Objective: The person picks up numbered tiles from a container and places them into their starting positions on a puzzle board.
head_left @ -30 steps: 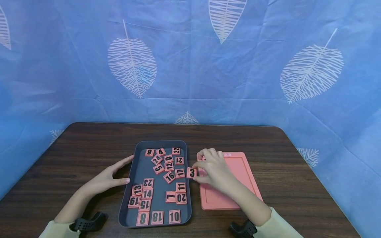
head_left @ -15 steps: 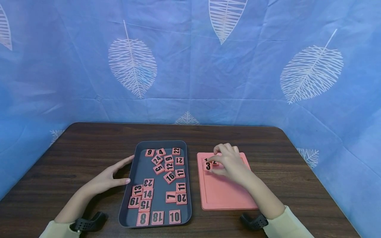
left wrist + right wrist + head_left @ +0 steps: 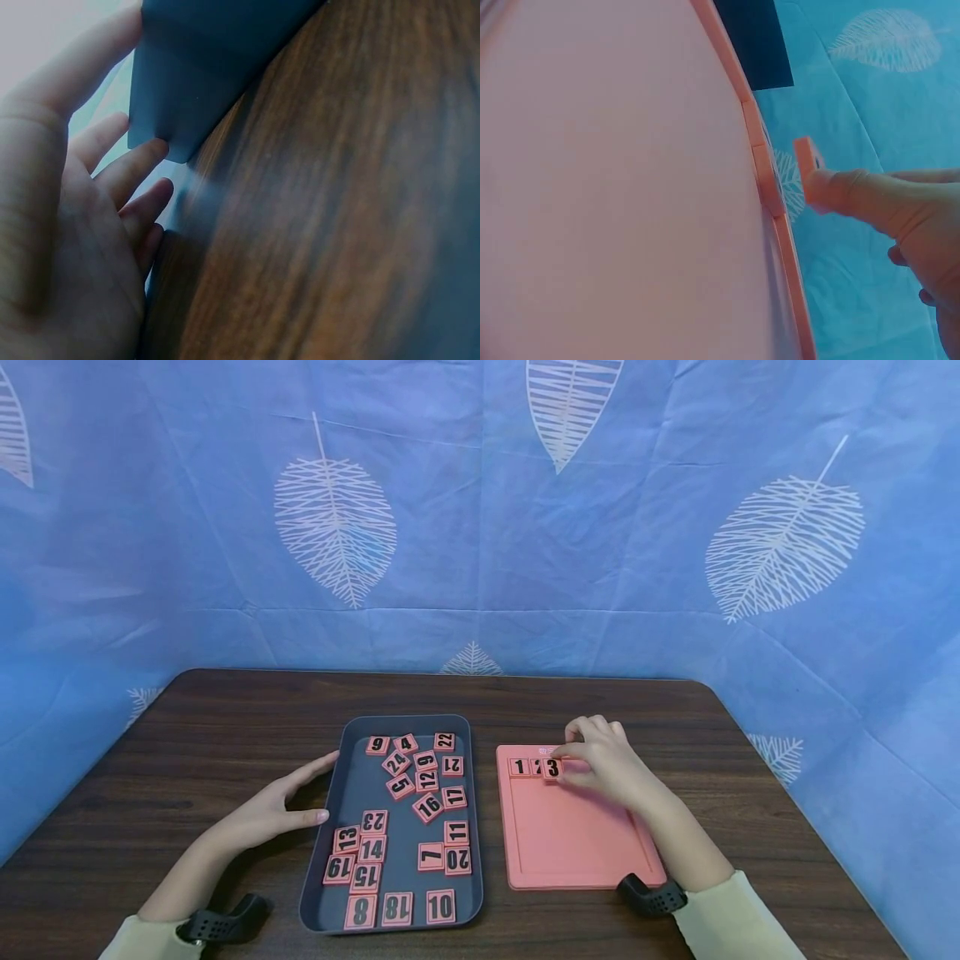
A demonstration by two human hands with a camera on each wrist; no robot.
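My right hand (image 3: pixel 609 767) pinches a pink number tile (image 3: pixel 552 769) marked 3 between thumb and forefinger. In the right wrist view that tile (image 3: pixel 808 161) is held off the surface of the pink frame board (image 3: pixel 791 274). Tile 1 (image 3: pixel 519 767) lies in the top left corner of the board (image 3: pixel 573 852), with tile 2 (image 3: pixel 536 767) beside it, partly covered by the held tile. My left hand (image 3: pixel 262 814) is spread at the left side of the dark grey tray (image 3: pixel 401 822), thumb and fingertips against its edge. The left wrist view shows the fingers at the tray's wall (image 3: pixel 195 67).
Several number tiles (image 3: pixel 397 908) lie in the tray, turned various ways, some upside down or sideways. Tray and board stand side by side on a dark wooden table (image 3: pixel 247 718), a narrow strip of wood between them. A blue leaf-patterned cloth (image 3: pixel 480 527) hangs behind.
My right hand has carried tile 3 from the tray's right edge over to the board, past tile 1 to beside tile 2. My left hand has stayed at the tray.
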